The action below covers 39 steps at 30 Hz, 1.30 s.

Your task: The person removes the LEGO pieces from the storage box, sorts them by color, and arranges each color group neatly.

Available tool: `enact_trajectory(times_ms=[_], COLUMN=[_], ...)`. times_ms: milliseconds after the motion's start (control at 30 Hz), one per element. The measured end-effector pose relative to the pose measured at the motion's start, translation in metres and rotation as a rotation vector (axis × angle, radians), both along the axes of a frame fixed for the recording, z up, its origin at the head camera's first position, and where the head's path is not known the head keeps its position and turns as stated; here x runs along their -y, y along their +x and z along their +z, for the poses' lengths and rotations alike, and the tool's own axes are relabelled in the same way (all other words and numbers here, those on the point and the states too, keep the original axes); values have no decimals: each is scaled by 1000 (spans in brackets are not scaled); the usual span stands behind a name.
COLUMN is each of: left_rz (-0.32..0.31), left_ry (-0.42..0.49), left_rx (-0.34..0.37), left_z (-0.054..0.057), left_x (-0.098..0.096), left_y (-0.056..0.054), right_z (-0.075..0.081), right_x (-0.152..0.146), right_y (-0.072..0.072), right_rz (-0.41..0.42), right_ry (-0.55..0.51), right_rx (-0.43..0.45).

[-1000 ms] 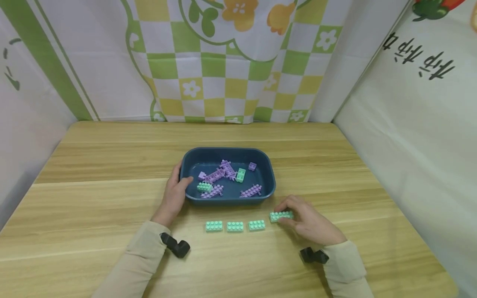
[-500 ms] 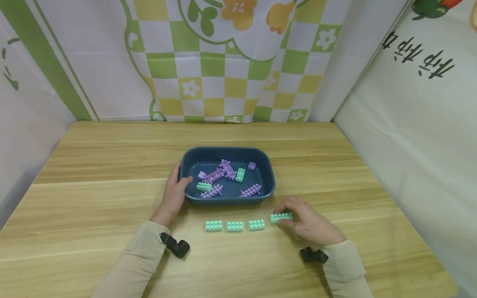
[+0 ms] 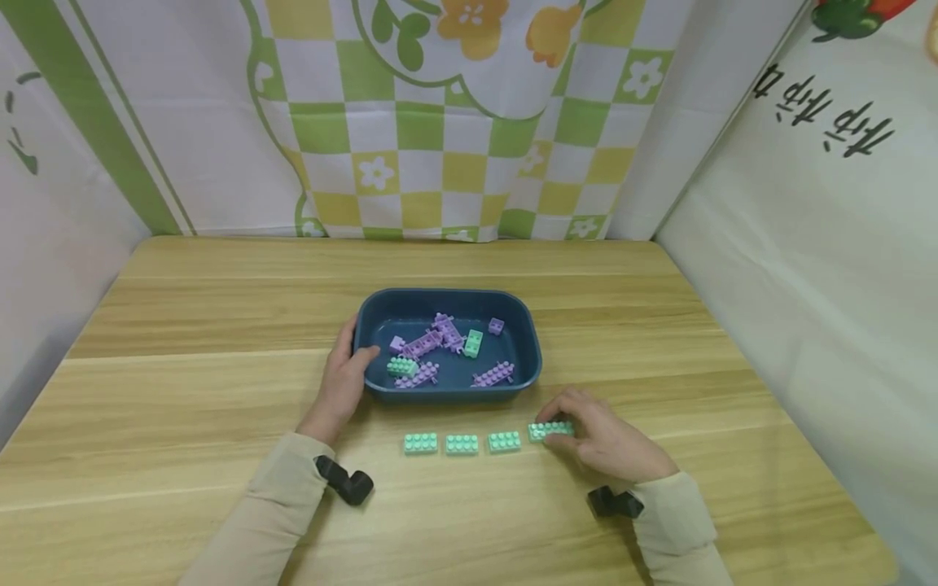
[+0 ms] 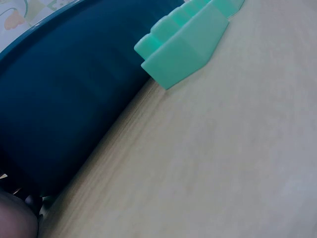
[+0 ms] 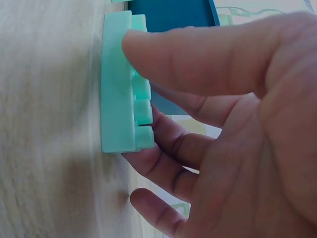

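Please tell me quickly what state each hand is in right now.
Left hand: closed on the left end of the blue tray, thumb over its rim.
Right hand: pinching the rightmost green block.

Two arms, which we enter as sleeved in beige to the wrist.

Left forearm (image 3: 260, 509): behind its hand, slanting forward and inward.

Left hand (image 3: 340, 389): farther from the body than its fellow; gripping, left thumb (image 3: 365, 356) to the inner side, remaining fingers opposite and largely hidden from us.

Right forearm (image 3: 681, 521): behind its hand, angled forward and inward.

Right hand (image 3: 607, 438): well apart from the left, slightly nearer the body; pinching, right thumb (image 5: 198, 59) nearly straight, right fingers (image 5: 183, 144) bent beyond it, little finger (image 5: 154, 206) standing separate from the others.
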<state>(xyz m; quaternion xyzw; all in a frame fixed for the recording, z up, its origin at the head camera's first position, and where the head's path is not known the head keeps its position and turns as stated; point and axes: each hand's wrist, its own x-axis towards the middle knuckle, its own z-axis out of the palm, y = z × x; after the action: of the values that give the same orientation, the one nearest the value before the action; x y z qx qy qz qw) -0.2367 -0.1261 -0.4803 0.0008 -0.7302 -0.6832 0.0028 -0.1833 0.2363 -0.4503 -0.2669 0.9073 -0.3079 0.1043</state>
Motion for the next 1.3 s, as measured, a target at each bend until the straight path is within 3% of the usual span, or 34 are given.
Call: enact_trajectory(times_ms=[700,967,1133,1300], left_rz=[5,3,-9,-2], left_ry=[6,0,-5,-2], left_rx=[-21,-19,-1,-7], left_z=[-4,-5,-5,-4], left_x=[1,-1,-1,0], left_y=[-3,-4,-3,-2], right_z=[0,4,8,18], right_x=[-1,-4,3,14], right_y=[0,0,-1,-7], right_rz=[-27,-129,-216,-230], right_ry=[10,-87,-121,-163], right_rx=[27,82,0,-145])
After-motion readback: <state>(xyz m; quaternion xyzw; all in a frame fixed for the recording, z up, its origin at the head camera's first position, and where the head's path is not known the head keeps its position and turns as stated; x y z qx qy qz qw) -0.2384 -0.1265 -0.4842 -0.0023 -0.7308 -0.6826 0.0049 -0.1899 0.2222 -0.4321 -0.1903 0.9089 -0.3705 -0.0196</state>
